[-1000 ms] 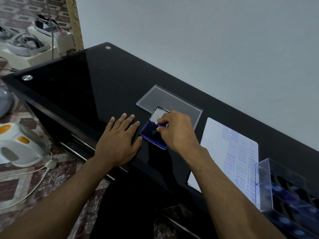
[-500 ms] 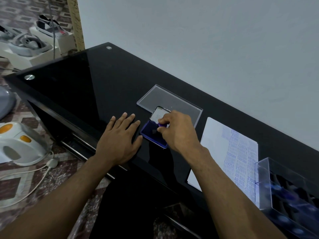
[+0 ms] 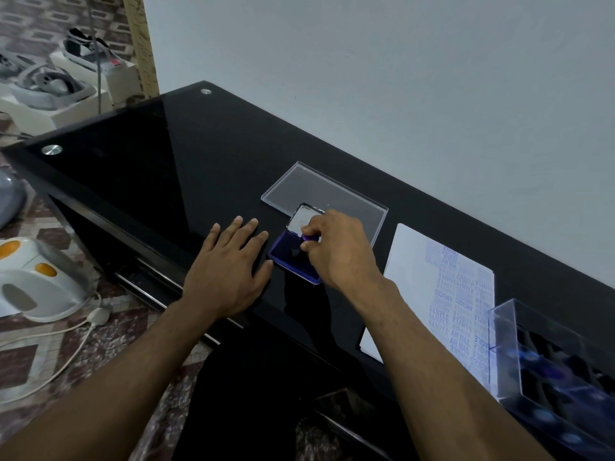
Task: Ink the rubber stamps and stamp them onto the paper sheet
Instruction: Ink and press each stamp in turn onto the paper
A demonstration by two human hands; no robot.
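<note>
A blue ink pad [image 3: 289, 257] lies open on the black glass table [image 3: 166, 168], its lid [image 3: 301, 221] tipped back. My right hand [image 3: 339, 251] pinches a small purple-topped rubber stamp [image 3: 310, 238] and holds it down on the pad. My left hand [image 3: 229, 264] lies flat on the table with straight fingers, its fingertips beside the pad's left edge. The white paper sheet [image 3: 409, 277] lies to the right, with several blue stamp prints on its right half.
A clear plastic lid [image 3: 316, 191] lies flat behind the ink pad. A clear box [image 3: 545, 367] with several more stamps stands at the right, over the paper's corner. The table's front edge runs below my left hand; a white appliance [image 3: 36, 281] sits on the floor.
Almost nothing has moved. My right hand stays on the ink pad with the stamp and my left hand stays flat on the table.
</note>
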